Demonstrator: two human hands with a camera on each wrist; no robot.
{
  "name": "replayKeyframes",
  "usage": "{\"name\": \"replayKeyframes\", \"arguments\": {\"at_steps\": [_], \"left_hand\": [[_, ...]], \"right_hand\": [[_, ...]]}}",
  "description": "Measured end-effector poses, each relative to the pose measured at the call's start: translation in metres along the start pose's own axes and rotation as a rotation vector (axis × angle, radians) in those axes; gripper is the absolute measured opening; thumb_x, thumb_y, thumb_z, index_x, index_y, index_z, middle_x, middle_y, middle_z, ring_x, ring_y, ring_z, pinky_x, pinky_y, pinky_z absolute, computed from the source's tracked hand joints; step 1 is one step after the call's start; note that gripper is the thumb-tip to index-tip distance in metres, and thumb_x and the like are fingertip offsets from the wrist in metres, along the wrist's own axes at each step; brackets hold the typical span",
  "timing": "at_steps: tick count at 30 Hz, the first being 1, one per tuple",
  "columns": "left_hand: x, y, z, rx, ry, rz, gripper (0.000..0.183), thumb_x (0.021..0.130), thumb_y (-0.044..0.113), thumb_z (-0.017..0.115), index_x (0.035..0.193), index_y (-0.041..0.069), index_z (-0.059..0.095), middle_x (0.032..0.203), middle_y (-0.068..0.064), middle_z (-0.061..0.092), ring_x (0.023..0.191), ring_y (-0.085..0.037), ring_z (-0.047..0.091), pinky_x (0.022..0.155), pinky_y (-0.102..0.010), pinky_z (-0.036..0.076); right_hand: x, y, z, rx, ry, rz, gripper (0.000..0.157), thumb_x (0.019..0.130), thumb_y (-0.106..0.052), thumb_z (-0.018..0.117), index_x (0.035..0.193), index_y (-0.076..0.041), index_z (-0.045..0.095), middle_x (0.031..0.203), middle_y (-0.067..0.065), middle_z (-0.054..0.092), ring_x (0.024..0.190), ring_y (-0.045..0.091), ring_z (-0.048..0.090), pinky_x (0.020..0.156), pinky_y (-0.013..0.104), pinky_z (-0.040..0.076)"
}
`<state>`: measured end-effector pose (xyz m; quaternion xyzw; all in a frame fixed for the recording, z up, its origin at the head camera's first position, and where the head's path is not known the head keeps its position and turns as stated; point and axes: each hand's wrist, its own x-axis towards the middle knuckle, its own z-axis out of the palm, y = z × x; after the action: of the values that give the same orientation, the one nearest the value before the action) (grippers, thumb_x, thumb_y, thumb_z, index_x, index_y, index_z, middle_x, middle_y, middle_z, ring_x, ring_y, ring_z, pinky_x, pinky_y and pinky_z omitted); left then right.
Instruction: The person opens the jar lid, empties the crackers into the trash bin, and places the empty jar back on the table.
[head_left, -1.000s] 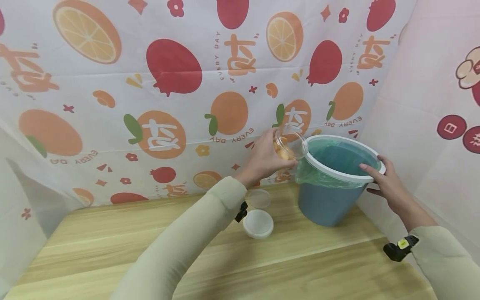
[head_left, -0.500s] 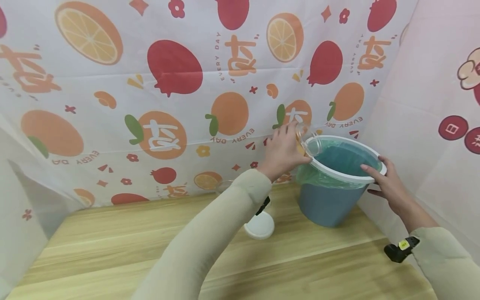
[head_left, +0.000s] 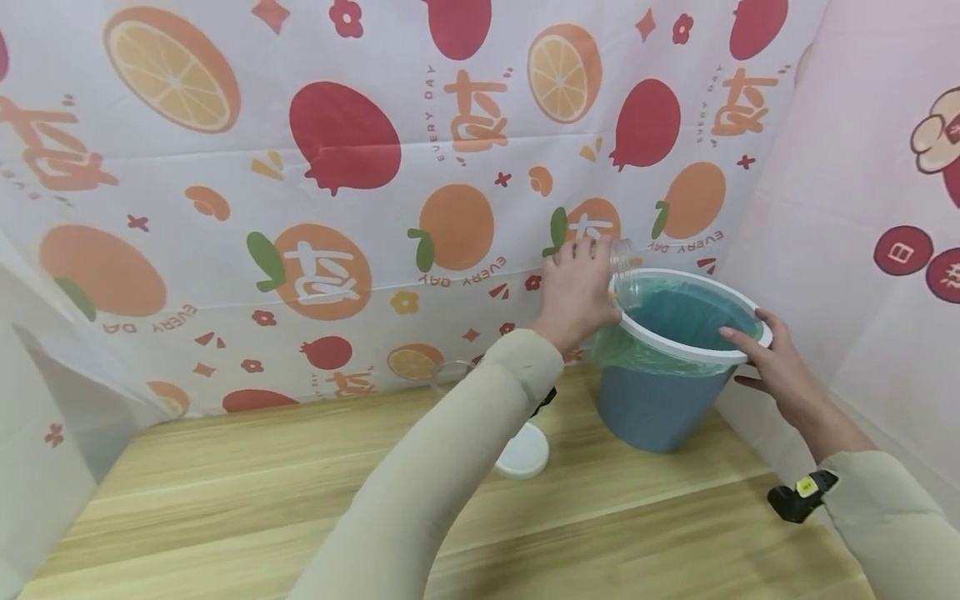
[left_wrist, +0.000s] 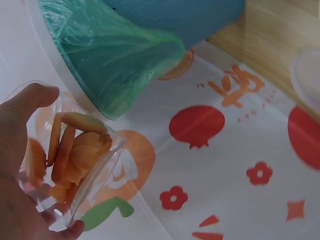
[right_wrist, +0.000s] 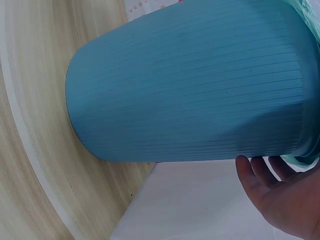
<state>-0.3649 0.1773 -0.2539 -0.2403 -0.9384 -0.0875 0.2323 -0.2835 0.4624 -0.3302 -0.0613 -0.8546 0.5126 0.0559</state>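
My left hand [head_left: 573,292] grips a clear plastic tub [head_left: 624,268], tipped on its side at the left rim of the trash bin [head_left: 648,408]. Orange, wedge-like pieces [left_wrist: 82,155] are inside the tub, as the left wrist view shows; their exact kind is unclear. The bin is blue with a white rim, and a green plastic bag [head_left: 637,354] lines it. My right hand [head_left: 783,367] holds the bin's right rim, thumb on top and fingers against the outer side. The bin stands slightly tilted on the table.
A round white lid or shallow tub [head_left: 522,452] lies on the wooden table [head_left: 300,500], partly behind my left sleeve. A clear round item [head_left: 452,375] is near the fruit-printed wall cloth [head_left: 390,217]. Another wall sheet [head_left: 832,250] closes off the right side.
My left hand has moved right with the tub, which is now tipped further toward the bin's opening. The right hand has stayed on the rim.
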Motion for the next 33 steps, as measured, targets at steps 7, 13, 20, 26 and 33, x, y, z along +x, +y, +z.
{"name": "replayKeyframes", "arguments": {"at_steps": [7, 13, 20, 26, 33], "left_hand": [[0.007, 0.009, 0.0, 0.154, -0.007, 0.106, 0.1, 0.076, 0.056, 0.082, 0.153, 0.024, 0.029, 0.152, -0.001, 0.044, 0.142, -0.026, 0.039, 0.112, -0.047, 0.041], [0.008, 0.021, -0.003, 0.292, -0.015, 0.224, 0.095, 0.085, 0.049, 0.077, 0.159, 0.023, 0.023, 0.156, -0.003, 0.041, 0.145, -0.028, 0.035, 0.12, -0.053, 0.034], [0.009, 0.022, -0.003, 0.411, 0.035, 0.281, 0.091, 0.087, 0.043, 0.076, 0.159, 0.023, 0.024, 0.152, -0.004, 0.045, 0.142, -0.028, 0.039, 0.118, -0.053, 0.037], [0.01, 0.027, -0.001, 0.51, 0.063, 0.352, 0.088, 0.09, 0.04, 0.075, 0.159, 0.022, 0.023, 0.153, -0.005, 0.043, 0.143, -0.027, 0.039, 0.118, -0.053, 0.036], [0.009, 0.031, 0.0, 0.629, 0.142, 0.417, 0.084, 0.09, 0.04, 0.074, 0.156, 0.021, 0.027, 0.151, -0.005, 0.044, 0.138, -0.027, 0.041, 0.115, -0.048, 0.04]], "right_hand": [[-0.002, -0.002, 0.0, 0.003, -0.014, 0.003, 0.097, 0.104, -0.054, 0.042, 0.157, -0.013, -0.028, 0.166, 0.031, -0.007, 0.146, 0.059, 0.022, 0.107, 0.075, 0.034], [-0.004, -0.001, -0.001, 0.003, -0.008, 0.006, 0.096, 0.104, -0.053, 0.042, 0.157, -0.013, -0.028, 0.165, 0.033, -0.008, 0.146, 0.059, 0.021, 0.107, 0.076, 0.033], [-0.006, -0.003, 0.0, 0.001, 0.009, 0.004, 0.098, 0.103, -0.055, 0.044, 0.158, -0.012, -0.026, 0.165, 0.034, -0.004, 0.145, 0.059, 0.023, 0.107, 0.075, 0.034], [-0.007, -0.002, 0.002, -0.003, 0.018, 0.006, 0.101, 0.101, -0.057, 0.046, 0.158, -0.012, -0.025, 0.165, 0.033, -0.005, 0.145, 0.059, 0.024, 0.107, 0.074, 0.035], [-0.005, -0.002, 0.001, -0.006, 0.021, 0.012, 0.101, 0.101, -0.059, 0.045, 0.158, -0.014, -0.025, 0.166, 0.032, -0.005, 0.146, 0.058, 0.024, 0.107, 0.074, 0.035]]}}
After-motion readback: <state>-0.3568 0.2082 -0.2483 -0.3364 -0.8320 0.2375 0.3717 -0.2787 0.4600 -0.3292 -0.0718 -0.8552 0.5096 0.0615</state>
